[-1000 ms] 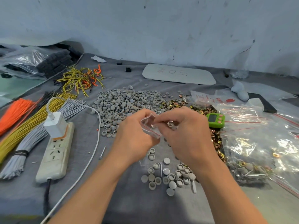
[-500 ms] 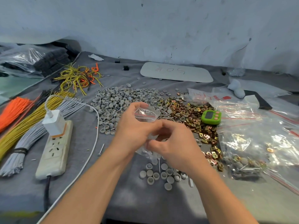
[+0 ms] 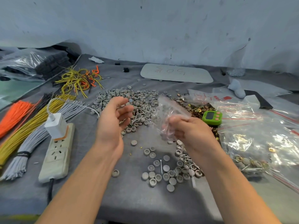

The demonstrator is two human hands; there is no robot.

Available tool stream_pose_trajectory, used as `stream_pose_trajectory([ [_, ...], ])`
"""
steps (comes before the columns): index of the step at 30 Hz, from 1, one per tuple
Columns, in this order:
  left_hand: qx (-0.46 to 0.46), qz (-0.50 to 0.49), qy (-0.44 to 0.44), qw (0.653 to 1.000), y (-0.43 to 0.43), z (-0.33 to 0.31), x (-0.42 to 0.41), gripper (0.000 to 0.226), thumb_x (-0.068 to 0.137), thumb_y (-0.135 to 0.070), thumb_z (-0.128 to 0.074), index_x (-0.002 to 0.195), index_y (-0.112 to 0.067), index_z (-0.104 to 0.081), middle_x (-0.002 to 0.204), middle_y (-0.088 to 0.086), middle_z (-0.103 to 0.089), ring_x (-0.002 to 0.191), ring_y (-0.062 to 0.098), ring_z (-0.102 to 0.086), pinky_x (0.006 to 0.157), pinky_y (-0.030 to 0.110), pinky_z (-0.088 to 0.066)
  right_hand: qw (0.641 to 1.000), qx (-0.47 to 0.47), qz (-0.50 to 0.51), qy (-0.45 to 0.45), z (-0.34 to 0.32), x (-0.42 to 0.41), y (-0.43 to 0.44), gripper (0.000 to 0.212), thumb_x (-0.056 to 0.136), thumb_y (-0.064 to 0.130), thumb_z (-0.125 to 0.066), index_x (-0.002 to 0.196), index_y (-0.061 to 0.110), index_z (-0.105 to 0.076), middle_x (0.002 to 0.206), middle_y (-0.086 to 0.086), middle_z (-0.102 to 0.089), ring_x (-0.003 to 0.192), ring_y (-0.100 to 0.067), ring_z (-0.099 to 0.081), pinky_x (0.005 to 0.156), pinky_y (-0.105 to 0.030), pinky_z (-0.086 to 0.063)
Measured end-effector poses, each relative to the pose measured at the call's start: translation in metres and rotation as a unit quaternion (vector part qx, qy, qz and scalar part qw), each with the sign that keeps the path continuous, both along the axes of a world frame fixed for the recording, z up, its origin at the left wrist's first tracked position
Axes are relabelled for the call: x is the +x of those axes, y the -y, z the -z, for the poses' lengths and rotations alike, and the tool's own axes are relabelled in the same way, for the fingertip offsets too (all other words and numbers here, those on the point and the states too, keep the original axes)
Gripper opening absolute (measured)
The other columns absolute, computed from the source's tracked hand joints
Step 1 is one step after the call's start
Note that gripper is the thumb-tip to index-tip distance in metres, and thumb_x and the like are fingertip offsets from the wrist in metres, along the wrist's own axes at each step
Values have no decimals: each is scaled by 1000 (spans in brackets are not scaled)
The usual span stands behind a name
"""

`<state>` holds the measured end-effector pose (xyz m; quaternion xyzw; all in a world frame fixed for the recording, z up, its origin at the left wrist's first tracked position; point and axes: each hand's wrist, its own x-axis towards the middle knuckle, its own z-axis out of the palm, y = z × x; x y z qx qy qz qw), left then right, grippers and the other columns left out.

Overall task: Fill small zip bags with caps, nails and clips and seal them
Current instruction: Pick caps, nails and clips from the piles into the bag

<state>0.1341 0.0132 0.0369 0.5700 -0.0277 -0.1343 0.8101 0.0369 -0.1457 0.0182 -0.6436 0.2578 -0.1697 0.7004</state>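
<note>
The small zip bag point(image 3: 168, 113), gripped by both hands half a second earlier, has been let go by the left hand point(image 3: 113, 117), now loose and empty. It is pinched by the right hand point(image 3: 192, 133) alone. The seal is blurred, but the bag is judged finished, and loose caps point(image 3: 166, 168) beneath the hands await the next one.

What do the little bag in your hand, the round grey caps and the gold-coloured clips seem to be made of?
Small bag, pinched in the right hand: thin clear plastic film; it is see-through, crinkled and glossy.
Grey caps: probably moulded plastic or rubber; they are matte and evenly grey, with hollow undersides.
Clips: likely plated metal; they are brassy with bright glints.
</note>
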Motion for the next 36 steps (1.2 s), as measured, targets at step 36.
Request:
stream_pose_trajectory([
  [36, 189, 264, 34, 945, 12, 16, -8, 27, 89, 4, -68, 110, -12, -71, 93, 7, -79, 78, 10, -73, 63, 22, -57, 966, 236, 45, 96, 12, 4, 9, 37, 100, 8, -61, 68, 11, -81, 78, -8, -75, 61, -16, -69, 64, -30, -59],
])
